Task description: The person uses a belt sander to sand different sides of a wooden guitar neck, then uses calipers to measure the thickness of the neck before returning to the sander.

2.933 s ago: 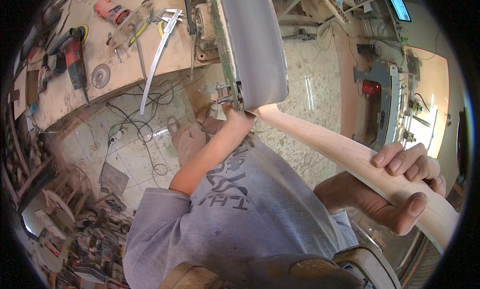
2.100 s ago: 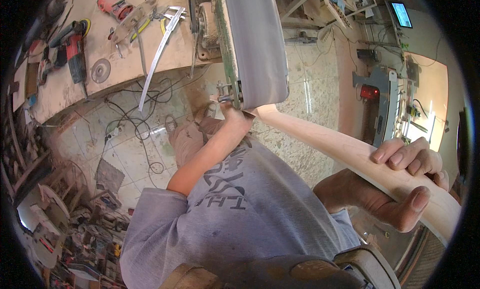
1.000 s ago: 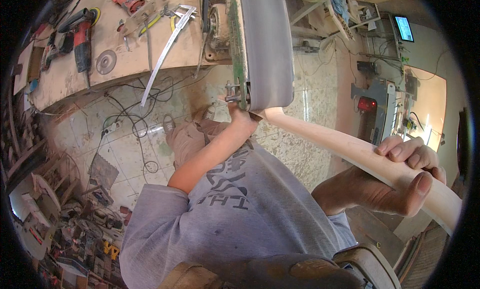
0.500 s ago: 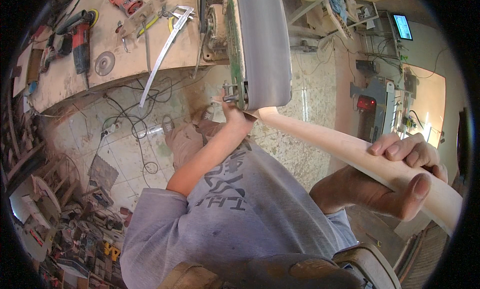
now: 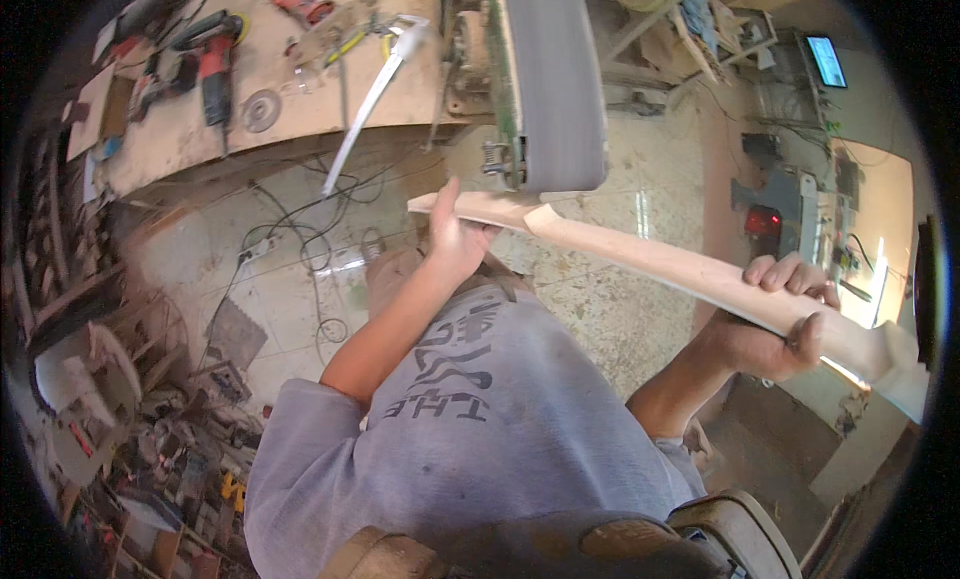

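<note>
A long, pale, shaped piece of wood (image 5: 650, 259) slants across in front of me, with a raised shoulder near its narrow left end and a thicker right end. My left hand (image 5: 460, 237) is closed round the narrow part, thumb pointing up. Farther along, my right hand (image 5: 790, 324) grips the thick part, fingers over the top and thumb on the near side. Just beyond the wood hangs the lower end of a belt sander's grey belt (image 5: 562, 99), its surface smeared as if running. Whether wood and belt touch, I cannot tell.
On the workbench (image 5: 310, 109) at the far left lie a steel caliper (image 5: 372, 99), a red angle grinder (image 5: 214, 79) and a round disc (image 5: 262, 110). Black cables (image 5: 300, 224) trail over the tiled floor. Cluttered shelves (image 5: 140, 429) stand left; a lit screen (image 5: 826, 61) is at the far right.
The wood has shifted left and slightly back from the belt, so its narrow end now shows past my left hand. My right hand has moved a little left and farther away with it.
</note>
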Motion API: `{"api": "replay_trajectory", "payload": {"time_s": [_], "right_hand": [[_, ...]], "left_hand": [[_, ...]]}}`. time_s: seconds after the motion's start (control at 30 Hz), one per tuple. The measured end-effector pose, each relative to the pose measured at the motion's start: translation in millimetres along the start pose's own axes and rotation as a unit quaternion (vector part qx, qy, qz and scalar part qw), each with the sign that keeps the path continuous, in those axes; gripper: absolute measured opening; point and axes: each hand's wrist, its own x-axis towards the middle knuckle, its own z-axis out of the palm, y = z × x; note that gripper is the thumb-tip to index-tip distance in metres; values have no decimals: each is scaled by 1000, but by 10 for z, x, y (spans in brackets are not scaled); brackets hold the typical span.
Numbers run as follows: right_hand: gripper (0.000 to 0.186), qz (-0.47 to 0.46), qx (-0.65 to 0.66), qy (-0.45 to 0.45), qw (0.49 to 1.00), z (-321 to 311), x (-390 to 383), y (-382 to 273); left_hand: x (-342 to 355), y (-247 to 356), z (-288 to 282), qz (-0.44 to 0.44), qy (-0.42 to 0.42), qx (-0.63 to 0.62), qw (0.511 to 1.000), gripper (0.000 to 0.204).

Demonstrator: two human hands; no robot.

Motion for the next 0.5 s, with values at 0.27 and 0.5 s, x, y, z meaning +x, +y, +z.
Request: {"api": "replay_trajectory", "payload": {"time_s": [0.27, 0.5], "right_hand": [[52, 278, 265, 190, 903, -799, -1093, 503], [89, 340, 208, 348, 848, -454, -1684, 686]], "left_hand": [[-1080, 911, -351, 172, -141, 20, 975, 50], [-1330, 1383, -171, 214, -296, -20, 931, 56]]}}
